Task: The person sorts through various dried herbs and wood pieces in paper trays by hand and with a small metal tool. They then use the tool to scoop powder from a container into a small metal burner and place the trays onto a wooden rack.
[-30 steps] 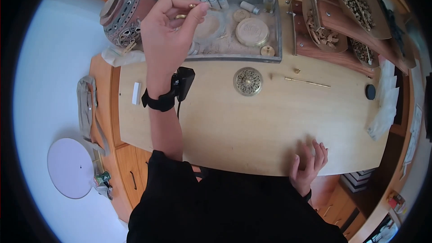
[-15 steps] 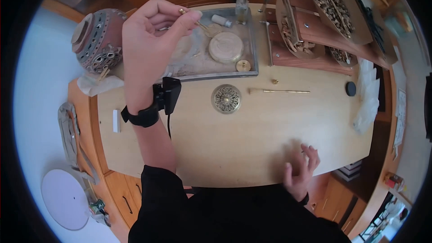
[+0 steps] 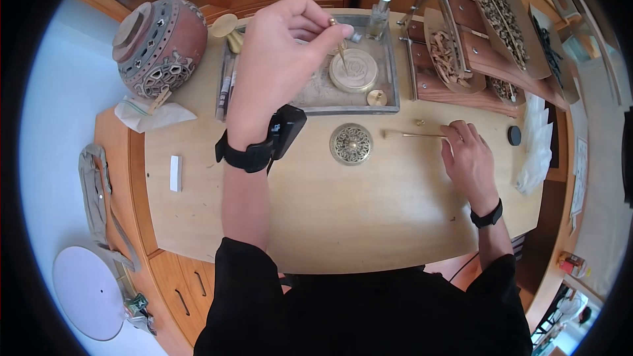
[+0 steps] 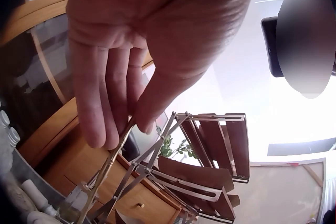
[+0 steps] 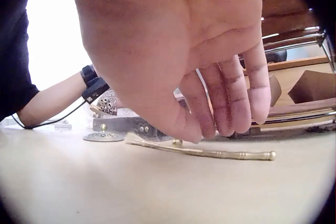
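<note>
My left hand (image 3: 280,59) is raised over the grey tray (image 3: 316,110), pinching the top of a slim brass tool (image 3: 342,54) between thumb and fingers. The tool points down and overlaps a round brass-rimmed dish (image 3: 354,71) of pale powder in the head view. In the left wrist view its ridged shaft (image 4: 107,165) slants away from the fingertips. My right hand (image 3: 469,161) hovers over the handle end of a brush (image 5: 236,155) lying on the table, fingers loosely bent and not gripping it. A pierced metal lid (image 3: 351,144) lies left of the brush.
A small brass knob (image 3: 420,122) lies behind the brush, and a small brass lid (image 3: 376,97) sits in the tray. At right stands a wooden tiered rack (image 3: 461,99) with trays of chips. A black cap (image 3: 514,134) and a large pot (image 3: 165,46) flank the table.
My right hand has moved from the table's front edge forward to the brush handle. My left hand, still pinching the brass tool, has shifted right over the powder dish. The head view has moved too.
</note>
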Tool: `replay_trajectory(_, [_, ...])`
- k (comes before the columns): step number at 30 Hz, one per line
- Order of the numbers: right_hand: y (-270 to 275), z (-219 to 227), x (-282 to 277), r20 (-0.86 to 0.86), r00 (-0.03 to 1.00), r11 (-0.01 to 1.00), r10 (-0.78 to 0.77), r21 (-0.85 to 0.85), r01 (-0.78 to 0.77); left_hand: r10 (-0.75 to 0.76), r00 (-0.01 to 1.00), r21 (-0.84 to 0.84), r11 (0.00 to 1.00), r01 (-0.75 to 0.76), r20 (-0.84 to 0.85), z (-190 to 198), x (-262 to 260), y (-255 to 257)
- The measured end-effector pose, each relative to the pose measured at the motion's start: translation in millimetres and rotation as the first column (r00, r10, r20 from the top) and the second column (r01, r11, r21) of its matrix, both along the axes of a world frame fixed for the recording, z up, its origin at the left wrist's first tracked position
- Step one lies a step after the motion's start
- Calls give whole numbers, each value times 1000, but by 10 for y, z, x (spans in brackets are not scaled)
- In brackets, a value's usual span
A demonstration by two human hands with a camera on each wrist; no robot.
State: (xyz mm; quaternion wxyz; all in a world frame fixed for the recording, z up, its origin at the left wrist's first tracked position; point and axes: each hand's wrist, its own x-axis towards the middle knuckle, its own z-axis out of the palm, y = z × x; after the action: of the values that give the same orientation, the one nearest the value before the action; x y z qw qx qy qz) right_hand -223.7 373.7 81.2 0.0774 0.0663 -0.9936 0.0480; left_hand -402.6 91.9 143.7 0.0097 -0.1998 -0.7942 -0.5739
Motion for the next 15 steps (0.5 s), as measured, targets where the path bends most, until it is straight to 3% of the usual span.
replay_trajectory(9, [157,-81,59,95,994,990,51,129,-63,22,999,0,1000,-22,49,26,6,1])
replay_trajectory(11, [212,-62,45,110,981,980,162,99,-173,11,999,3,1000,-12,52,18,-1,-5])
replay_trajectory(15, [313,53,57,145,973,982,182,29,-188,14,996,-4,1000,-13,86,19,-4,-27])
